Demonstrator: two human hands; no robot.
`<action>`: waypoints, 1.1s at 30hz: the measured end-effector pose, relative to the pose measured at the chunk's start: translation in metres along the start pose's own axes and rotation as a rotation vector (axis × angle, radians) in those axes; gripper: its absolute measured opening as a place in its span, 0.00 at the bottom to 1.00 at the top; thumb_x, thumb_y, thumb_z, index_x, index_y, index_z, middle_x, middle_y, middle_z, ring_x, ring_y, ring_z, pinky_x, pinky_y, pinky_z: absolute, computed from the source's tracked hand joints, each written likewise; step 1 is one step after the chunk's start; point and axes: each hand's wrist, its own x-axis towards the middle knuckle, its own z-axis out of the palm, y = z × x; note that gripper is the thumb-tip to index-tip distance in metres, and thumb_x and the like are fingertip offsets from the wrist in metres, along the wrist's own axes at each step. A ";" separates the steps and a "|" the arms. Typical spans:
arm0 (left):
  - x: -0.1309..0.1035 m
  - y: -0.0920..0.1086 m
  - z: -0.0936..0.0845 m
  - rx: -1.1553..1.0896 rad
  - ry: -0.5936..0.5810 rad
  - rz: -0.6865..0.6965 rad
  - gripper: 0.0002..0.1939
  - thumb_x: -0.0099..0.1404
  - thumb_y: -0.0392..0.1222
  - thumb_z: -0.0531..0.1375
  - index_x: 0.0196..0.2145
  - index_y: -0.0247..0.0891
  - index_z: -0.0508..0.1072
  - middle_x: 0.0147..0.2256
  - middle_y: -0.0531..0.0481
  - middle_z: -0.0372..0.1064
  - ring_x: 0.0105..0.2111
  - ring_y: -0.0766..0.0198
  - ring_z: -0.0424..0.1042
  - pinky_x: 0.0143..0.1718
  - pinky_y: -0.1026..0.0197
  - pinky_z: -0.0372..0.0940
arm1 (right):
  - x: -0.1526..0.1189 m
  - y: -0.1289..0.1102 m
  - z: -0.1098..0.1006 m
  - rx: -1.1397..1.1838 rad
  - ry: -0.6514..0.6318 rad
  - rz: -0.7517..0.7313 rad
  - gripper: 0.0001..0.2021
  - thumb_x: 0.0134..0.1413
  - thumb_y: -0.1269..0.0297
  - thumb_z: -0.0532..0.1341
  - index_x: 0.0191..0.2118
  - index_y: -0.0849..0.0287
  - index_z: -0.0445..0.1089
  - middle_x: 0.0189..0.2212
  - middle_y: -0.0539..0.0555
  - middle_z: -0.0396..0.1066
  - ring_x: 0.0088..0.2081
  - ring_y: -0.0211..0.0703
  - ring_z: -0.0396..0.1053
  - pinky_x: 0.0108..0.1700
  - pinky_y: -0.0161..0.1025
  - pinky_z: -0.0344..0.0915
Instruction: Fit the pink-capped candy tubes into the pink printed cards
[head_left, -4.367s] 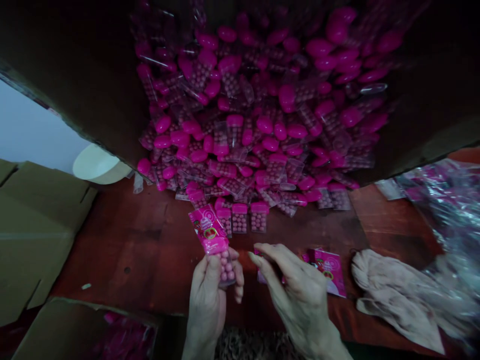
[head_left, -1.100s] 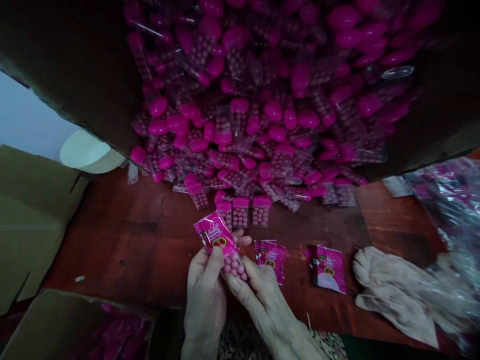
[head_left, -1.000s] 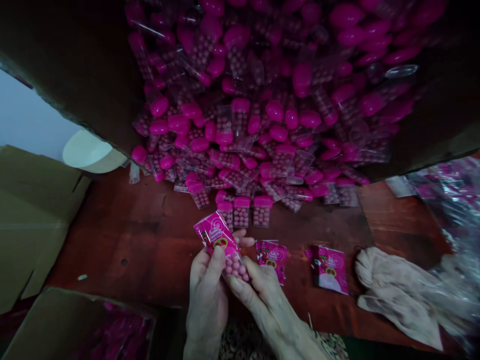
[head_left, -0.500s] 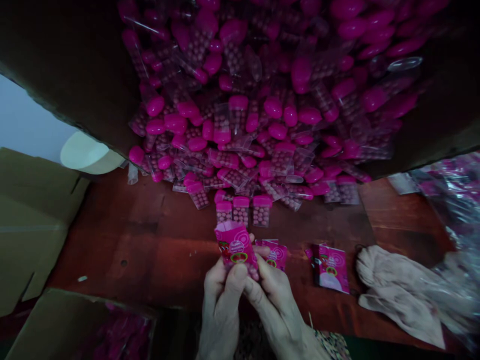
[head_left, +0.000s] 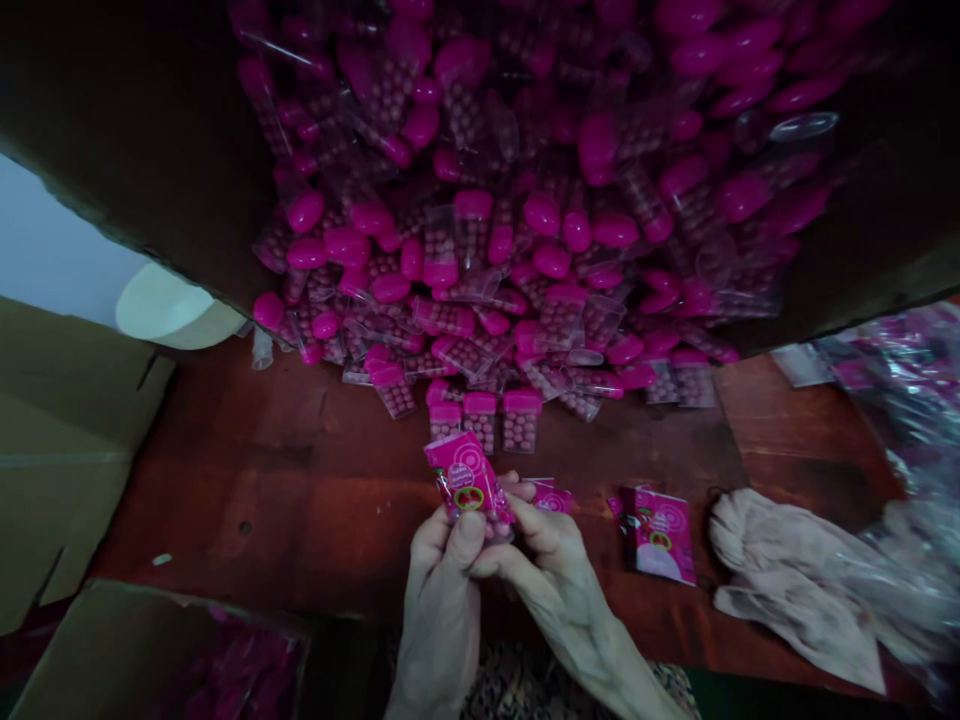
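Observation:
Both of my hands meet around a small clear container of pink candy balls that carries a pink printed sleeve. My left hand is closed on it, thumb pressed on the sleeve's front. My right hand grips the container's lower right end, where some balls show below the sleeve. How far the container reaches inside the sleeve is hidden. Just beyond the hands, three pink-capped candy boxes stand in a row. Behind my right fingers lie some flat pink sleeves, partly covered.
A large heap of pink-capped candy boxes spills from a cardboard carton onto the reddish wooden table. More printed sleeves and a crumpled cloth lie right. A white bowl is left; an open carton holds pink items lower left.
The sleeve's top, gaping open before, now looks flatter and tilts to the left. My right hand has shifted its grip, its thumb and fingers now at the container's lower right end.

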 end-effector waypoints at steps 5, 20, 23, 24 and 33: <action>0.003 -0.002 -0.004 0.005 0.003 -0.023 0.13 0.52 0.46 0.65 0.32 0.35 0.78 0.35 0.39 0.76 0.39 0.53 0.73 0.45 0.51 0.64 | 0.001 0.002 0.000 0.105 -0.017 0.032 0.05 0.50 0.65 0.61 0.28 0.58 0.72 0.22 0.46 0.67 0.25 0.36 0.61 0.30 0.32 0.60; -0.010 -0.017 -0.029 0.131 0.032 0.038 0.10 0.52 0.45 0.64 0.29 0.35 0.76 0.25 0.47 0.72 0.27 0.61 0.69 0.33 0.60 0.64 | -0.010 0.008 0.004 0.250 -0.089 0.029 0.09 0.48 0.63 0.62 0.22 0.60 0.71 0.19 0.45 0.64 0.23 0.34 0.57 0.27 0.30 0.58; -0.013 -0.016 -0.031 0.144 -0.025 0.050 0.11 0.53 0.46 0.64 0.29 0.35 0.77 0.25 0.47 0.72 0.26 0.62 0.69 0.32 0.61 0.64 | -0.013 0.008 0.005 0.233 -0.090 0.025 0.08 0.47 0.62 0.63 0.22 0.59 0.71 0.18 0.45 0.62 0.22 0.34 0.56 0.26 0.31 0.57; -0.014 -0.016 -0.031 0.143 -0.027 0.059 0.10 0.53 0.45 0.64 0.28 0.35 0.77 0.24 0.47 0.72 0.26 0.63 0.68 0.31 0.61 0.64 | -0.014 0.008 0.005 0.236 -0.094 0.024 0.08 0.46 0.63 0.63 0.22 0.59 0.71 0.19 0.45 0.62 0.22 0.34 0.56 0.27 0.31 0.57; -0.022 -0.018 -0.044 0.149 -0.020 0.090 0.13 0.53 0.46 0.62 0.33 0.36 0.77 0.33 0.42 0.75 0.35 0.55 0.72 0.38 0.55 0.67 | -0.021 0.009 0.021 0.404 -0.218 0.134 0.10 0.44 0.57 0.65 0.26 0.60 0.75 0.19 0.44 0.58 0.23 0.33 0.52 0.26 0.31 0.54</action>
